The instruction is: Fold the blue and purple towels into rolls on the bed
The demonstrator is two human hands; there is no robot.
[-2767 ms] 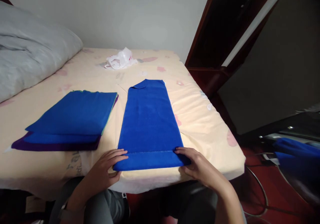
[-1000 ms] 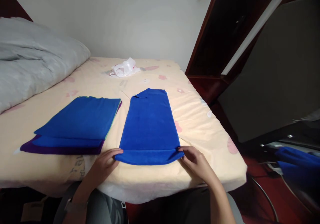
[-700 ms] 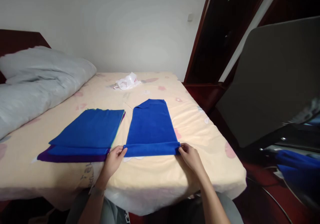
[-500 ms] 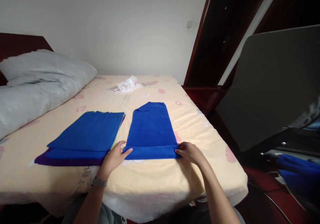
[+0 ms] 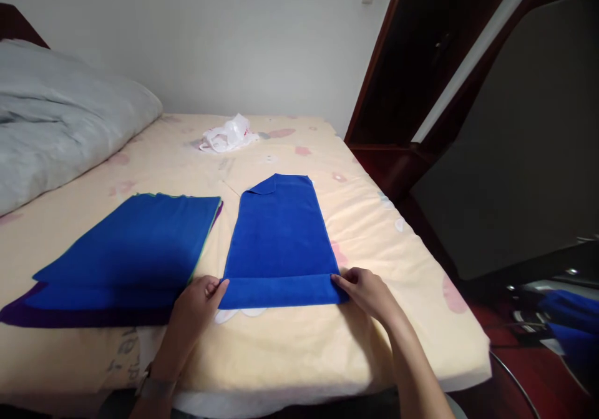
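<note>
I have the cloth (image 5: 283, 231) by both ends of the folded strip along its near side. My left grip (image 5: 197, 306) is closed to a pinch at the strip's left end, thumb on top and fingers curled; how much fabric lies between them I cannot tell. My right grip (image 5: 369, 291) is likewise closed at the right end, thumb and fingertips together over the edge, the other fingers bent in behind. The cloth lies flat on the bed (image 5: 304, 356), near its front edge and between my two arms, long and blue, running away from me, with the far left corner turned over. Just left of it is the pile (image 5: 135, 250), blue on top with a green-edged layer and purple showing underneath; my left grip covers its near right corner from where I look. Beyond the cloth, well apart from it, sits a crumpled white bag (image 5: 228, 137). The grey quilt (image 5: 60, 119) is heaped at the far left, against the pale wall (image 5: 234, 44). I wear a band (image 5: 158, 386) on my left wrist.
</note>
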